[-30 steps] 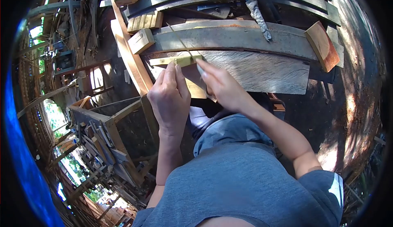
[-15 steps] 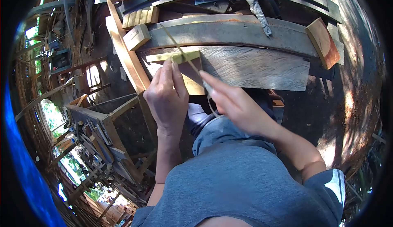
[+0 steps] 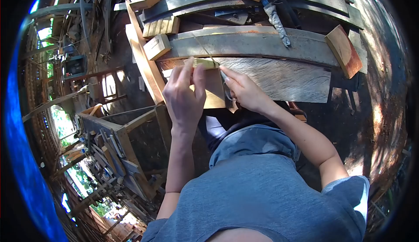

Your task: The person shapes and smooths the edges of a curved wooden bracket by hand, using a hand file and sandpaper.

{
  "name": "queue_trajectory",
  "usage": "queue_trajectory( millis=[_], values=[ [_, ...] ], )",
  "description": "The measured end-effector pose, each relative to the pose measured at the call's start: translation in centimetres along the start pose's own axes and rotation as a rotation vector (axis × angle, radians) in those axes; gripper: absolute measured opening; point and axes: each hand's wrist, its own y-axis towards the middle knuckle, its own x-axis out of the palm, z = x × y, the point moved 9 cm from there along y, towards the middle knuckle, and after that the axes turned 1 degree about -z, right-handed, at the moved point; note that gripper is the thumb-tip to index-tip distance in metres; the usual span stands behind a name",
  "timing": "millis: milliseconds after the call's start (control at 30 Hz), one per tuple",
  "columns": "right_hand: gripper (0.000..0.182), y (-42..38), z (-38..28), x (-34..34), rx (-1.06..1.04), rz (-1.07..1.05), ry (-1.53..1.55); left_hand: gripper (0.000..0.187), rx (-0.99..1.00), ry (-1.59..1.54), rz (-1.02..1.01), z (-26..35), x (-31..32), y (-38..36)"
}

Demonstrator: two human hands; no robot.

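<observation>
My right hand point(image 3: 246, 94) is closed on the handle of a thin tool point(image 3: 228, 86). Its narrow, blurred blade slants up and left across the right end of a yellow-green wood strip point(image 3: 206, 63). My left hand point(image 3: 185, 94) is at the strip's left part, its thumb and forefinger apart and their tips slightly blurred; it hides some of the strip. Below the strip lies a wooden piece point(image 3: 213, 89) with a brownish face and a pale lower part. A wide grey-grained board point(image 3: 279, 78) extends to the right.
Curved grey beams point(image 3: 248, 41) cross behind the hands. Around them are a grooved block point(image 3: 161, 26), a small pale block point(image 3: 157, 47), a wrapped tool point(image 3: 276, 23) and a reddish-ended block point(image 3: 345, 52). A long plank point(image 3: 144, 65) and a scrap-filled wooden bin point(image 3: 120, 128) stand left.
The view has shifted slightly. My left thumb and forefinger have parted from their pinch at the strip. My right hand and the tool have moved relative to the strip, the handle now nearer its right end.
</observation>
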Motion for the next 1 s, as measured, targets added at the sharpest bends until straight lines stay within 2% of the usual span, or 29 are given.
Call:
queue_trajectory(
  millis=[33,100,233,267,300,400,433,500,600,700,767,833,867,900,967,1000],
  values=[
    [0.051,0.1,0.1,0.1,0.025,-0.005,0.01,0.025,-0.042,0.016,-0.026,-0.5,0.6,0.4],
    [0.053,-0.3,-1.5,0.9,0.024,-0.025,0.073,0.025,0.05,0.021,0.039,-0.6,0.6,1.3],
    [0.051,0.7,-4.8,1.8,-0.123,0.01,0.074,0.015,0.074,0.042,0.077,-0.8,-2.0,4.0],
    [0.051,1.9,-5.8,1.3,-0.265,0.123,-0.032,0.014,0.115,0.043,0.102,-1.0,-2.3,4.7],
    [0.051,3.5,-5.5,2.0,-0.213,0.027,0.262,0.014,0.163,0.044,0.128,-1.0,-2.5,5.6],
    [0.051,7.2,-6.6,1.6,-0.229,0.059,0.253,0.018,0.182,0.072,0.144,-2.8,-1.0,7.8],
    [0.05,8.8,-5.7,1.6,-0.275,0.138,0.157,0.02,0.219,0.098,0.163,-2.9,-0.7,8.2],
    [0.049,9.0,-6.3,0.9,-0.323,0.219,0.066,0.023,0.104,0.064,0.041,-3.2,0.5,8.6],
    [0.047,5.5,-6.6,1.4,-0.19,0.07,0.34,0.023,0.141,0.059,-0.082,-2.4,1.9,7.0],
    [0.046,2.9,-5.8,1.6,-0.187,0.102,0.292,0.024,0.156,0.102,-0.073,-1.4,1.4,4.8],
    [0.046,3.4,-4.5,1.9,-0.166,0.087,0.252,0.022,0.149,0.098,-0.029,-1.7,1.0,3.6],
    [0.046,5.3,-2.1,1.8,-0.093,0.103,0.344,0.022,0.112,-0.004,0.004,-2.8,0.2,2.4],
    [0.046,5.9,-0.9,1.4,-0.108,0.165,0.414,0.026,0.029,-0.223,-0.012,-4.2,0.2,2.0],
    [0.046,5.9,-0.8,0.9,-0.106,0.158,0.412,0.036,-0.028,-0.173,-0.094,-5.5,-0.4,2.3],
    [0.047,6.0,0.0,-0.3,-0.032,0.167,0.411,0.05,-0.458,-0.481,-0.207,-12.1,1.7,2.1],
    [0.049,6.8,1.0,-0.6,-0.092,0.186,0.377,0.061,-0.562,-0.52,-0.211,-13.3,2.8,2.5]
  ],
)
